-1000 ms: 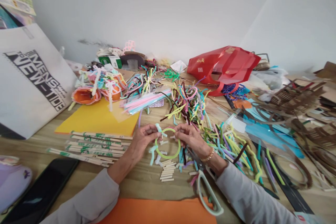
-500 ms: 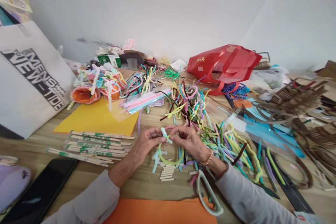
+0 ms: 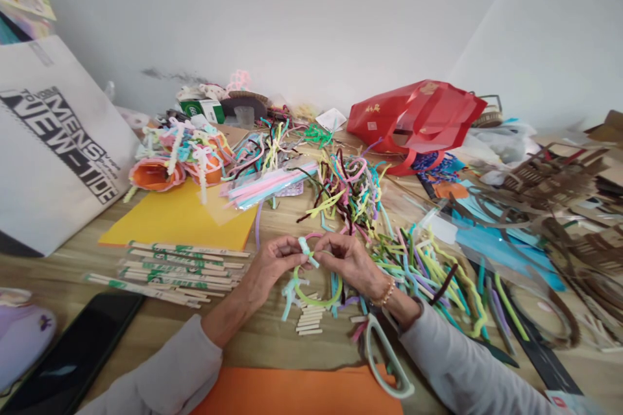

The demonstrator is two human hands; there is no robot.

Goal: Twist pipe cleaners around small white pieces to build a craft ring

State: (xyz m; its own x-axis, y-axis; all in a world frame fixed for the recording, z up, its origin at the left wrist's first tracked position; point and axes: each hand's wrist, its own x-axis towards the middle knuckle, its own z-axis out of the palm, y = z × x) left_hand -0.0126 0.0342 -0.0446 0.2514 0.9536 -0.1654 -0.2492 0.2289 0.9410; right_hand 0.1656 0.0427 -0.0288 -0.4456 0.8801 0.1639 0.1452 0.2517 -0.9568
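Both hands meet at the middle of the table around a ring of yellow-green pipe cleaner (image 3: 318, 302). A short light-blue pipe cleaner (image 3: 304, 246) is wound at the ring's top. My left hand (image 3: 275, 266) pinches beside this winding, its fingers closed. My right hand (image 3: 348, 262) pinches the ring from the other side, thumb and forefinger pressed together. Several short cut wooden sticks (image 3: 310, 321) lie just below the ring. Scissors with a pale green handle (image 3: 389, 363) rest by my right wrist, their blades partly hidden under the forearm.
Paper-wrapped chopsticks (image 3: 180, 272), yellow paper (image 3: 180, 217) and a phone (image 3: 73, 350) lie at left, near a white bag (image 3: 58, 142). Loose pipe cleaners (image 3: 350, 188) are heaped behind my hands and to the right. A red bag (image 3: 413, 117) lies behind. Orange paper (image 3: 296, 392) lies in front.
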